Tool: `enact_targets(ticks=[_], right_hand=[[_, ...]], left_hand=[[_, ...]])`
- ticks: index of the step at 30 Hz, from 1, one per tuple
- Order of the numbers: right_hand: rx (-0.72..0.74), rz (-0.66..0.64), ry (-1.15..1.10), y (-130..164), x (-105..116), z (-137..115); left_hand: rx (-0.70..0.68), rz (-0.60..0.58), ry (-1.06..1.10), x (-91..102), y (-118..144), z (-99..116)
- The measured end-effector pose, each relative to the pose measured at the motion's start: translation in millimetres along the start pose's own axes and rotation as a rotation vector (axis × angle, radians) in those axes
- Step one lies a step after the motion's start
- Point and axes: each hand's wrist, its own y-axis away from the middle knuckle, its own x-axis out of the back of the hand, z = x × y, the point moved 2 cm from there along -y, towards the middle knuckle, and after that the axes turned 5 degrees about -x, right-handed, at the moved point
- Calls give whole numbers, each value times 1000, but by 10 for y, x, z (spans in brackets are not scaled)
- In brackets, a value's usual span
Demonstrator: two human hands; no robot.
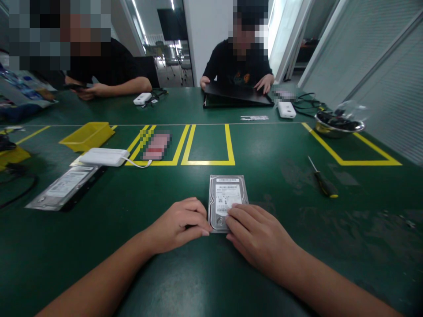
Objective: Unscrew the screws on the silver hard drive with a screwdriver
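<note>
Green bench [165, 281], yellow tape [208, 163] marking its top. Person's forearms [109, 277] slant inward from either side, hands nearly meeting at mid-bench. Right hand [259, 233]: palm down, fingers long and close together, laid over the near right part of a hard drive [228, 193], thumb low by its near edge. Left hand [183, 224]: turned on its side, knuckles bent, grip narrow, fingertips at the drive's near left corner. Whether either grip clamps it, I cannot tell. Drive sits on the bench between both hands, labelled face up. Screwdriver [325, 185] lies to the right, well apart.
</note>
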Motion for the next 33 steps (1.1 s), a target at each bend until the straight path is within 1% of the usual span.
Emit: enact_targets(ticks=[4,10,20,24,27,29,32,33], right_hand=[[3,-1,1,11,-6,7],[5,3,1,6,-3,10],[6,2,20,12,-3,-9],[-33,-9,-54,-7,44,-3],[-114,37,-80,-44,180,86],[-222,34,-12,-50,317,216],[-450,-59,213,35,560,498],[-556,-107,290,95,642,607]], left_hand=[[5,-1,-28,10,-6,14],[-35,22,-69,-12,-19,48],[-22,26,-56,-30,-31,48],[-18,23,-45,-20,-38,61],[-20,20,-27,-15,-45,70],[-23,14,-18,-17,-45,71],[-24,10,-19,-24,-35,63],[-26,9,-21,-26,-30,59]])
